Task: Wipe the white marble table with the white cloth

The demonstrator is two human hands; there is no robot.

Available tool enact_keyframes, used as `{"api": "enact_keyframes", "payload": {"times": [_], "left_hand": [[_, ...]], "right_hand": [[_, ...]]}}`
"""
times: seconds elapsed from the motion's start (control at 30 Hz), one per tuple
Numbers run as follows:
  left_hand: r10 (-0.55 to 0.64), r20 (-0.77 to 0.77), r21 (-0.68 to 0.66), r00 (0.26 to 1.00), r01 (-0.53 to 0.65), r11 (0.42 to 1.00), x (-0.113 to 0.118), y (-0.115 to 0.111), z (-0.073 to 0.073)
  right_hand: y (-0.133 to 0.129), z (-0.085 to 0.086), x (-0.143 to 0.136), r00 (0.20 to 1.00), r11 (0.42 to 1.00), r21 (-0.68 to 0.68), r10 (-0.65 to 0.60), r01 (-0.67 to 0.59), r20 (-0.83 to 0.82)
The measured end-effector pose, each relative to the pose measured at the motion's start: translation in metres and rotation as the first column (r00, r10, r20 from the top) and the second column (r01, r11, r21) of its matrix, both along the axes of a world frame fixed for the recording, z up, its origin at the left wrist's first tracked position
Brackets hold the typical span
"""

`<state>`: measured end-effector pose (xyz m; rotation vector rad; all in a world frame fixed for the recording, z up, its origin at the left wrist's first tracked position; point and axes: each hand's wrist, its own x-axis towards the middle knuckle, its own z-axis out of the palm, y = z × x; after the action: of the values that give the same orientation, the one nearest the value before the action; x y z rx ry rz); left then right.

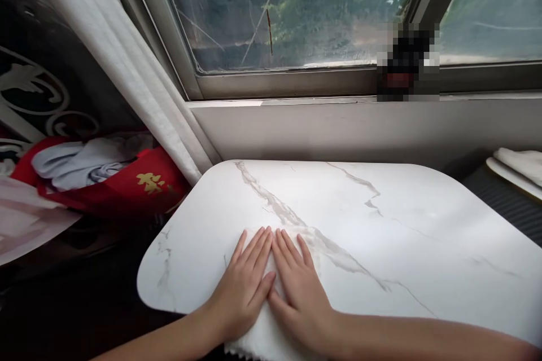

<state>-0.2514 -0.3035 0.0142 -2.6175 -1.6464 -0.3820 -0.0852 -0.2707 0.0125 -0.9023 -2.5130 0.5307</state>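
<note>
Side by side near the front edge of a white marble-patterned table [406,197], my two hands lie flat on a white cloth [275,339]. My left hand [244,287] has its fingers stretched out and pointing away from me. My right hand [298,290] lies in the same way just beside it, with the thumbs and fingertips of both hands close together. The cloth shows between and below the palms, and its front end hangs at the table's edge. Most of the cloth's middle is hidden under my hands.
Behind the table is a wall with a sliding window [288,17]. A pale curtain [122,51] hangs at the left. A red bag [122,186] holding light grey fabric [84,161] stands beyond the table's left edge. White folded fabric [523,163] lies at the far right.
</note>
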Motion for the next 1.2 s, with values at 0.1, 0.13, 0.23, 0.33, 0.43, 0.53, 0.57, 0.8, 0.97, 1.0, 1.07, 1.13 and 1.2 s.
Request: {"api": "enact_keyframes", "payload": {"times": [0.1, 0.13, 0.23, 0.33, 0.43, 0.53, 0.57, 0.8, 0.97, 1.0, 1.07, 1.13, 1.2], "left_hand": [[0.081, -0.005, 0.018, 0.997, -0.081, 0.997, -0.020, 0.022, -0.007], [0.112, -0.001, 0.025, 0.994, -0.112, 0.993, -0.028, 0.037, -0.009], [0.185, 0.010, 0.024, 0.983, -0.185, 0.982, -0.055, 0.098, -0.015], [0.213, -0.012, -0.031, 0.977, -0.214, 0.976, -0.082, 0.168, -0.015], [0.202, -0.017, -0.070, 0.979, -0.202, 0.977, -0.104, 0.226, -0.012], [0.190, -0.015, -0.093, 0.982, -0.191, 0.977, -0.122, 0.263, -0.009], [0.193, -0.016, -0.094, 0.981, -0.194, 0.977, -0.128, 0.269, -0.009], [0.236, -0.029, -0.104, 0.971, -0.238, 0.966, -0.180, 0.258, -0.012], [0.282, 0.004, -0.125, 0.959, -0.280, 0.952, -0.206, 0.208, -0.009], [0.275, 0.013, -0.122, 0.961, -0.272, 0.955, -0.208, 0.194, -0.009], [0.247, 0.031, -0.118, 0.969, -0.242, 0.963, -0.207, 0.163, -0.007], [0.218, 0.046, -0.109, 0.975, -0.212, 0.971, -0.202, 0.129, -0.006], [0.206, 0.045, -0.095, 0.978, -0.201, 0.975, -0.196, 0.092, -0.006]], "right_hand": [[0.027, 0.002, -0.023, 0.999, 0.999, 0.014, 0.043, -0.043, 0.031], [0.042, 0.002, -0.033, 0.998, 0.999, 0.027, 0.045, -0.046, 0.045], [0.098, 0.001, -0.065, 0.996, 0.997, 0.076, -0.005, -0.002, 0.083], [0.157, -0.002, -0.097, 0.988, 0.989, 0.113, -0.109, 0.096, 0.113], [0.203, -0.003, -0.124, 0.968, 0.970, 0.138, -0.217, 0.200, 0.127], [0.229, -0.005, -0.145, 0.951, 0.948, 0.176, -0.288, 0.266, 0.114], [0.234, -0.005, -0.152, 0.947, 0.941, 0.190, -0.303, 0.280, 0.105], [0.229, -0.007, -0.199, 0.969, 0.953, 0.209, -0.237, 0.219, 0.067], [0.187, -0.007, -0.220, 0.990, 0.979, 0.157, -0.140, 0.133, 0.034], [0.174, -0.007, -0.221, 0.991, 0.981, 0.144, -0.134, 0.130, 0.020], [0.146, -0.005, -0.217, 0.991, 0.984, 0.119, -0.130, 0.130, -0.008], [0.114, -0.003, -0.209, 0.994, 0.990, 0.088, -0.108, 0.110, -0.024], [0.082, 0.000, -0.199, 0.998, 0.997, 0.055, -0.057, 0.058, -0.030]]}}
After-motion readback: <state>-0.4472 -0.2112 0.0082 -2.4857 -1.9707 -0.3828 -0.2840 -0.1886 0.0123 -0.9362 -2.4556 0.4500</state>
